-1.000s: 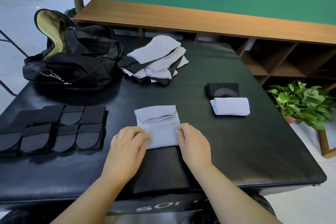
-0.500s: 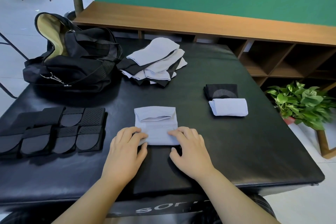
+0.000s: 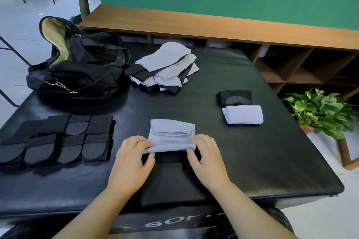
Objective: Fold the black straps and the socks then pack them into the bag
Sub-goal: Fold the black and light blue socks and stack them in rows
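Hands: left hand [image 3: 130, 163] and right hand [image 3: 207, 158] pinch the near edge of the grey sock [image 3: 172, 136], lifting it off the black table [image 3: 252, 161].

straps [image 3: 11, 153] cut off at left edge.

Both hands, left [image 3: 132, 163] and right [image 3: 206, 159], pinching near edge of grey sock [image 3: 172, 136] on desk [image 3: 252, 161], bag [image 3: 77, 68] open at far left.

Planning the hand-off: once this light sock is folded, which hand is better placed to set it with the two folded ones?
Probably the right hand. It pinches the sock's right end, and the folded socks lie on that side. The left hand would have to cross over.
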A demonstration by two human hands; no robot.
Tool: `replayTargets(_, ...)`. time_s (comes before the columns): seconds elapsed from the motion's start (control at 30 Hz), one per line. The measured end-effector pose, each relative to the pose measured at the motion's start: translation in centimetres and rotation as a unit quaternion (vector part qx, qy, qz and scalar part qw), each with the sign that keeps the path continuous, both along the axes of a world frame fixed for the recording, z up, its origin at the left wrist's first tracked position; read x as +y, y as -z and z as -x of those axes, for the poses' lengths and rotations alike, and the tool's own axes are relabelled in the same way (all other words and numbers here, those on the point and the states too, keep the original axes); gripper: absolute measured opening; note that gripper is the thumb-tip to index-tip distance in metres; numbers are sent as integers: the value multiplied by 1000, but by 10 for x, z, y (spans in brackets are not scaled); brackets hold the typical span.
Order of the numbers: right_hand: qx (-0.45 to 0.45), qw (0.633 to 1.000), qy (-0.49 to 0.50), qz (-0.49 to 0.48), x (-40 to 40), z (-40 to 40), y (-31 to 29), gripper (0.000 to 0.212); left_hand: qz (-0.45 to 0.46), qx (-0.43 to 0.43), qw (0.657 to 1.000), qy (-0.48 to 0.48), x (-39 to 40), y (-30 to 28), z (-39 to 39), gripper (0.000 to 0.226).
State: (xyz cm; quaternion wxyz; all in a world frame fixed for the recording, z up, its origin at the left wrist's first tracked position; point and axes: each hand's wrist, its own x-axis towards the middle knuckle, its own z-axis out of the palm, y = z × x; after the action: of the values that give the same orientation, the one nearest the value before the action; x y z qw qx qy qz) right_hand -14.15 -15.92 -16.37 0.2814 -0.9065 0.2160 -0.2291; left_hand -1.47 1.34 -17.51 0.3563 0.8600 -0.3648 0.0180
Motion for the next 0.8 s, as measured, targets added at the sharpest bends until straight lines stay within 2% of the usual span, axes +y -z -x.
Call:
replayTargets(0.13, -21, 998, -6, -54, 1, 8, -2, 39, 47, 45, 997, 28, 3, -10, 2, 21)
replayTargets(0.23, 0, 994, -7, -106, 2, 13, -3, 44, 65, 76, 993, 59, 4, -12, 3, 10)
replayTargets(0.3, 27, 992, 5, -123, 3, 12, -7, 28, 71, 117, 989, 59, 3, -13, 3, 6)
replayTargets(0.37, 38, 992, 20, -119, 3, 10, -10, 9, 71, 154, 984, 51, 1, -16, 2, 25)
replayTargets(0.53, 39, 989, 54, -132, 2, 4, -15, 16, 51, 197, 979, 6, -9, -16, -2, 53)
replayTargets(0.8, 37, 981, 124, -148, -2, -15, -15, 17, 42, 208, 975, -73, -30, -16, -9, 52)
